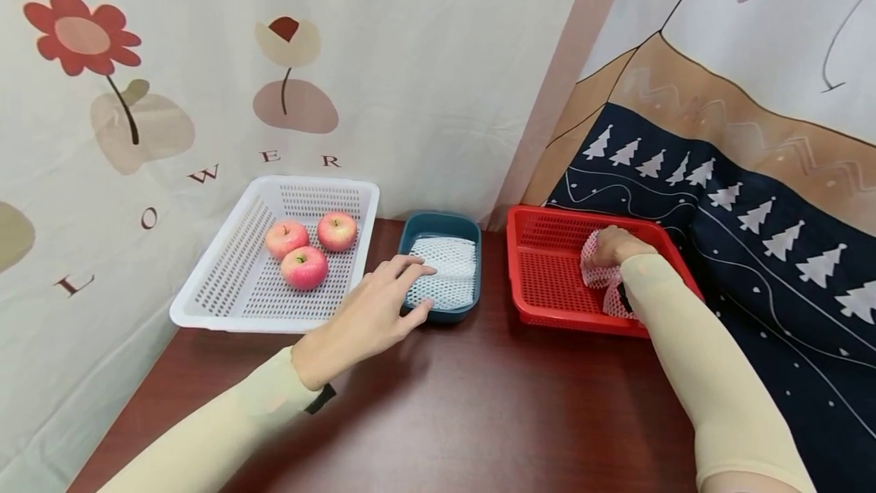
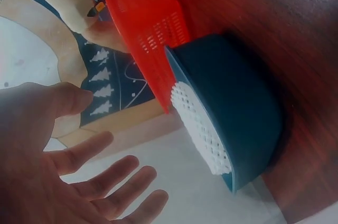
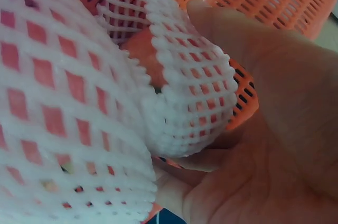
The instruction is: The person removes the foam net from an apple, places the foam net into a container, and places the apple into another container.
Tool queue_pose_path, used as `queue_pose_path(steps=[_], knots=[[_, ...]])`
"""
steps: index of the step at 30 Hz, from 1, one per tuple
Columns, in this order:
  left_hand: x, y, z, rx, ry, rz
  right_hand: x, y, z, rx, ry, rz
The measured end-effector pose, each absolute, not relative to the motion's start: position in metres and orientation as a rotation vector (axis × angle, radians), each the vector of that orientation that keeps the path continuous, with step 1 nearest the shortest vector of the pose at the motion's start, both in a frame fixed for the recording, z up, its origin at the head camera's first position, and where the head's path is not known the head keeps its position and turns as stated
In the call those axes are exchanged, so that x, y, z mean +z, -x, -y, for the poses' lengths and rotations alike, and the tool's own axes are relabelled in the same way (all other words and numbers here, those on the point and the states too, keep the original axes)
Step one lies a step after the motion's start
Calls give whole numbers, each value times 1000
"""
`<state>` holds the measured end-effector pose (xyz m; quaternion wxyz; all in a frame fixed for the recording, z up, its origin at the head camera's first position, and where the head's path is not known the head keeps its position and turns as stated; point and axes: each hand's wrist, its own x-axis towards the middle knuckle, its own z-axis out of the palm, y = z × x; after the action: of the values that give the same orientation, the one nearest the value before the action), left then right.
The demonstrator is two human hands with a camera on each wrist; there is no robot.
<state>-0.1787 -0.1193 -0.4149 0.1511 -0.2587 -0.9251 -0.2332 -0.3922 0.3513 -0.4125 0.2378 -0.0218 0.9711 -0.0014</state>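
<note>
Inside the red basket (image 1: 547, 272), my right hand (image 1: 612, 246) holds an apple in a white foam net (image 3: 193, 94), thumb on one side and fingers under it. A second netted apple (image 3: 58, 108) sits right beside it, large in the right wrist view. My left hand (image 1: 376, 310) hovers with spread, loosely bent fingers at the near left of a dark blue box (image 1: 448, 318). White foam net sleeves (image 1: 448, 268) lie flat in that box. The left wrist view shows the left palm (image 2: 47, 176) holding nothing.
A white basket (image 1: 198, 310) at the left holds three bare red apples (image 1: 304, 268). All the containers stand on a dark red-brown table (image 1: 465, 409). Printed curtains (image 1: 438, 82) hang close behind, and a dark tree-patterned cloth (image 1: 753, 280) borders the red basket at the right.
</note>
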Motion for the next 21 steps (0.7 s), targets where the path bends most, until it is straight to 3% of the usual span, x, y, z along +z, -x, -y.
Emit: queue_pose_path(steps=[21], knots=[[-431, 180, 97, -691, 810, 2645, -396, 364, -337, -124, 19, -2727]])
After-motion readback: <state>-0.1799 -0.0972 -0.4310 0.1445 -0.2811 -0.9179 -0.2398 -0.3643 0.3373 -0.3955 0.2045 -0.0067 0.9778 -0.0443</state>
